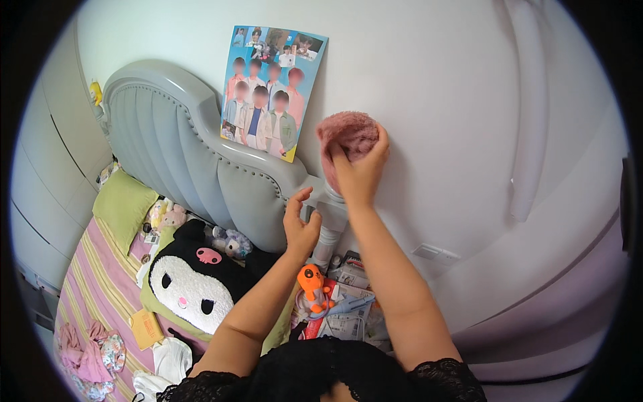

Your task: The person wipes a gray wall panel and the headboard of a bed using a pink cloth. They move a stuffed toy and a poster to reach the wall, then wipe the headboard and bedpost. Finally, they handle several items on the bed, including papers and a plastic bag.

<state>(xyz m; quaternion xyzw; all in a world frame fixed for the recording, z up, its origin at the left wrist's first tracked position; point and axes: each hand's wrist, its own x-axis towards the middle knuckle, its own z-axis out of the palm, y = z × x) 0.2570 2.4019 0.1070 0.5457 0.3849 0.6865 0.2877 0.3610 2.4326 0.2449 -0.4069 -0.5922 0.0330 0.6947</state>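
Note:
A fluffy pink cloth is bunched in my right hand, raised in front of the white wall. The thumb presses into its folds and the fingers wrap round its right side. My left hand is lower, beside the right end of the grey padded headboard. Its fingers are bent but apart, with nothing between them. Just above the headboard's rim, left of the cloth, a poster of several people stands upright against the wall.
Below my hands, an orange toy sits among packages and small items. On the striped bed lie a black-and-white character cushion, a green pillow, plush toys and clothes. A wall socket is at the right.

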